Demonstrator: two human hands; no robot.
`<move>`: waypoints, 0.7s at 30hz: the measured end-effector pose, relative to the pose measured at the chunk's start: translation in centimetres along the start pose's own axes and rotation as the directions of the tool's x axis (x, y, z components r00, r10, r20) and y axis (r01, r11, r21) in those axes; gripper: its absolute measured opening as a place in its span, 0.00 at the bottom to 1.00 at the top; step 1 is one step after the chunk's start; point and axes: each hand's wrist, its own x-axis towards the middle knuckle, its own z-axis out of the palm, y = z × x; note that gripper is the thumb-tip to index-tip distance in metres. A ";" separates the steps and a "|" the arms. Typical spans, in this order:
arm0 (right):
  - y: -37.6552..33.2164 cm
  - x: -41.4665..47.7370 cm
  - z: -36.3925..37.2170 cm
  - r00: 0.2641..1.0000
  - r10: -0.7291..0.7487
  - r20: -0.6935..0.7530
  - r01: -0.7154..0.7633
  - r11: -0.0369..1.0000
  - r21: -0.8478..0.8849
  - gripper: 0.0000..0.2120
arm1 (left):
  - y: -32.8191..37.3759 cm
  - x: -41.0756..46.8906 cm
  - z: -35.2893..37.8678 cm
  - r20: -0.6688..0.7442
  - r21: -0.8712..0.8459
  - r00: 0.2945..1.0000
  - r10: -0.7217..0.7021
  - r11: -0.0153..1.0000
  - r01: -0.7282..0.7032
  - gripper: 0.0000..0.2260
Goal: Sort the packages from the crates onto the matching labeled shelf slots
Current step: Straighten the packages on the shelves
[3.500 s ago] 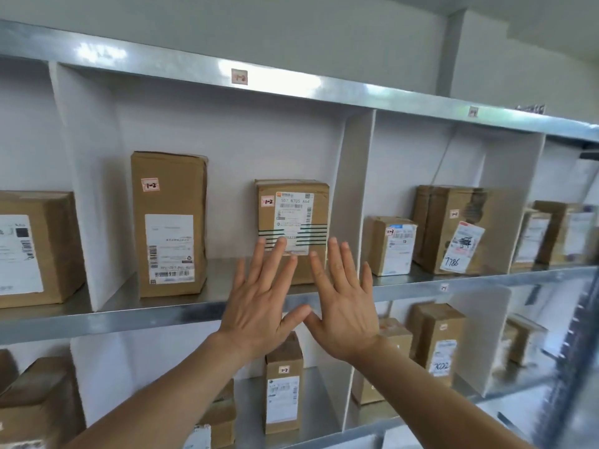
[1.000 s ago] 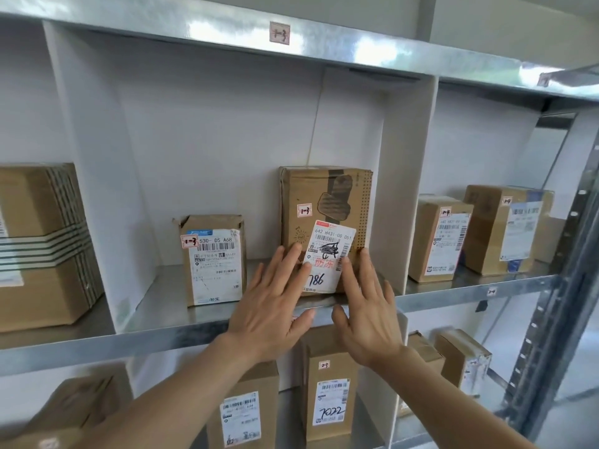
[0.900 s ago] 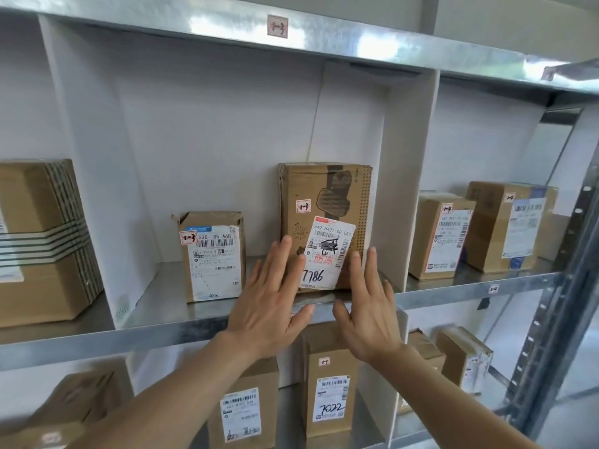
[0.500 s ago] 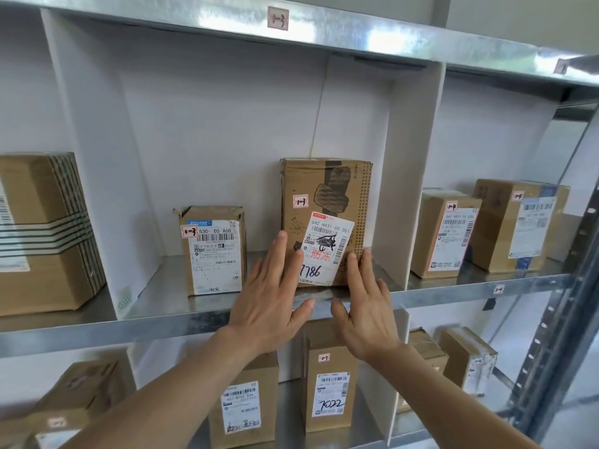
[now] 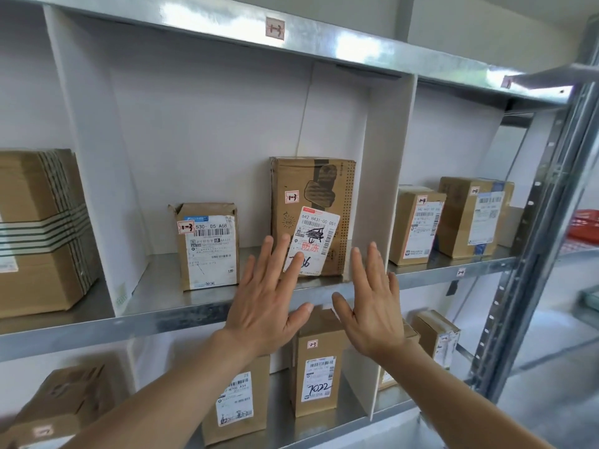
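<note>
A tall cardboard package (image 5: 311, 189) with a slanted white label stands upright in the shelf slot tagged 1-3 (image 5: 275, 26). A smaller cardboard package (image 5: 209, 247) stands to its left in the same slot. My left hand (image 5: 265, 303) and my right hand (image 5: 372, 306) are raised in front of the tall package, fingers straight and spread, holding nothing. The left fingertips overlap the label's lower corner; whether they touch it is unclear. The right hand is a little right of the package.
White dividers (image 5: 385, 176) wall the slot. Two packages (image 5: 418, 228) stand in the slot to the right, a striped box (image 5: 39, 228) to the left. More boxes (image 5: 319, 367) fill the lower shelf. A metal upright (image 5: 531, 254) and a red crate (image 5: 583, 226) lie right.
The view shifted right along the shelf from slot 1-2 to slot 1-3. Over the last second my hands have spread slightly apart in front of the tall package.
</note>
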 end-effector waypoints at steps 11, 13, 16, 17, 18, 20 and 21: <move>-0.7 -4.2 -7.1 0.985 0.156 -0.071 -0.166 0.971 -0.175 0.37 | 2.9 0.3 -1.9 -0.074 -0.115 0.986 0.147 0.981 -0.155 0.32; -0.3 -5.3 -8.3 0.982 0.175 -0.078 -0.187 0.960 -0.210 0.36 | 4.1 0.6 -1.8 -0.070 -0.135 0.984 0.163 0.976 -0.171 0.32; 0.8 -6.7 -10.2 0.977 0.195 -0.090 -0.211 0.949 -0.235 0.37 | 6.1 0.8 -1.8 -0.058 -0.175 0.982 0.182 0.966 -0.190 0.33; 1.1 -7.1 -10.9 0.974 0.205 -0.092 -0.221 0.946 -0.238 0.37 | 6.8 1.0 -1.8 -0.060 -0.188 0.981 0.186 0.963 -0.194 0.33; 1.5 -7.4 -11.5 0.971 0.218 -0.095 -0.235 0.942 -0.240 0.37 | 7.4 1.1 -1.8 -0.066 -0.201 0.980 0.189 0.959 -0.198 0.34; 2.3 -7.9 -12.6 0.964 0.239 -0.119 -0.261 0.937 -0.232 0.37 | 8.7 1.4 -1.8 -0.079 -0.232 0.979 0.190 0.951 -0.203 0.34; 2.7 -8.1 -13.1 0.960 0.245 -0.132 -0.270 0.937 -0.223 0.37 | 9.3 1.6 -1.8 -0.088 -0.253 0.977 0.193 0.945 -0.209 0.33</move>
